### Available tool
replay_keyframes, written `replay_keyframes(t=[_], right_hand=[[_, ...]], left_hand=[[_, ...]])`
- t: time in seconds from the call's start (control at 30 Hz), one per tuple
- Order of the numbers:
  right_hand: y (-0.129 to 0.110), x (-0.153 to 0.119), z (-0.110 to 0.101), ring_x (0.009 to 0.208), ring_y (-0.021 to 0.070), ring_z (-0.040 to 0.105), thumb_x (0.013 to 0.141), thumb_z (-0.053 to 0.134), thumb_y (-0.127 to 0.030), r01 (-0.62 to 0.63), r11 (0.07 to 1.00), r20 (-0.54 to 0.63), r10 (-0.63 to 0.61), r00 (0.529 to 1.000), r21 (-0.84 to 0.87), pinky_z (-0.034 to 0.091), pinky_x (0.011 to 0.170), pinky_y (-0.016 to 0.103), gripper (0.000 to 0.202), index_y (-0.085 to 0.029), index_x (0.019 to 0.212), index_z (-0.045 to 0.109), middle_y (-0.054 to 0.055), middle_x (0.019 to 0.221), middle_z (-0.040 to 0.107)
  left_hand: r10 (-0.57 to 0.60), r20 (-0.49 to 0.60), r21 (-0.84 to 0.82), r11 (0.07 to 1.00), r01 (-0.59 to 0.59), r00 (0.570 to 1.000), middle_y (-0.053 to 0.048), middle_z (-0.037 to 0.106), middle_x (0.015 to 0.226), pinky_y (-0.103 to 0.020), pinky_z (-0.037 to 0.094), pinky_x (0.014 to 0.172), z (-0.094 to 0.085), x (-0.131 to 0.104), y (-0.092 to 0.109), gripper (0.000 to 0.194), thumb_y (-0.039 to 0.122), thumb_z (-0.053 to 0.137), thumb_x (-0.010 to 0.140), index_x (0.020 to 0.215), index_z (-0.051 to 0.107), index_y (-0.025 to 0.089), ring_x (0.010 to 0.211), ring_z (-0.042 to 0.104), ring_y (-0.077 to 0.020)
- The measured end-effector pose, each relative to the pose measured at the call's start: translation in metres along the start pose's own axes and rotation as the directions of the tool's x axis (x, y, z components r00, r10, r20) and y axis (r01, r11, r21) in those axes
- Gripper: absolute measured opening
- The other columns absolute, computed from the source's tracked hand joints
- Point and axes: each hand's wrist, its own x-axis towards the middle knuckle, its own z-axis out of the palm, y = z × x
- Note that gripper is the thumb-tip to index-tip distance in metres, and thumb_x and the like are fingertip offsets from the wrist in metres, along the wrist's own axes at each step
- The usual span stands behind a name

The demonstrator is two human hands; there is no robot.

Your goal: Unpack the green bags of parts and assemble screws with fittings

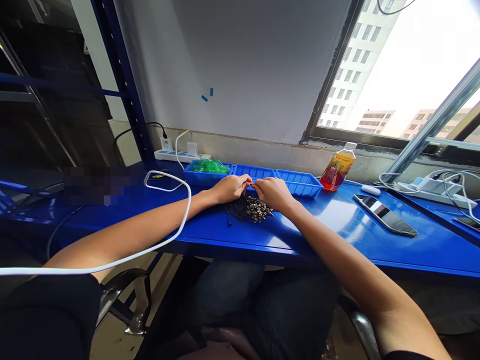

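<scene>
Above the desk, my left hand (232, 188) and my right hand (274, 194) meet fingertip to fingertip, both pinched closed. Something tiny shows between the fingers, too small to name. Just below them is a heap of small shiny brass-coloured metal parts (258, 210). Thin black pieces that look like screws (237, 210) lie against its left side. Behind my hands stand three blue plastic bins in a row. The left bin (207, 179) has green plastic bags (210, 167) in it; my hands partly cover the middle bin (255, 171). To the right is the third bin (300, 185).
A white cable (186, 210) loops across my left forearm. Along the wall sits a power strip (180, 156) with chargers. A drink bottle (338, 167) stands right of the bins, and a phone (385, 215) lies on the blue desk (322, 230). Another power strip (437, 190) is far right.
</scene>
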Motion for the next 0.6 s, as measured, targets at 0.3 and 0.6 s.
replay_keyframes(t=[0.3, 0.6], right_hand=[[0.0007, 0.0023, 0.001, 0.092, 0.0235, 0.063, 0.093, 0.033, -0.031, -0.027, 0.998, -0.016, 0.028, 0.999, 0.065, 0.041, 0.066, 0.027, 0.034, -0.021, 0.098, 0.066, 0.007, 0.097, 0.07], [-0.0016, 0.0021, -0.0006, 0.088, 0.0232, 0.064, 0.09, 0.04, -0.031, -0.057, 0.99, -0.093, 0.069, 0.993, 0.13, 0.038, 0.06, 0.027, 0.026, -0.021, 0.105, 0.059, 0.005, 0.094, 0.07]], left_hand=[[-0.005, 0.004, 0.049, 0.999, 0.005, 1.0, -0.001, 0.065, 0.069, -0.023, 0.039, 0.058, -0.0037, 0.0004, -0.0013, 0.022, 0.02, 0.04, 0.088, 0.099, 0.058, 0.016, 0.06, 0.058, -0.0141], [-0.028, 0.032, 0.079, 0.997, 0.025, 0.999, -0.002, 0.064, 0.069, -0.025, 0.039, 0.06, -0.007, -0.0002, 0.0012, 0.027, 0.027, 0.034, 0.092, 0.101, 0.058, 0.016, 0.061, 0.058, -0.0158]])
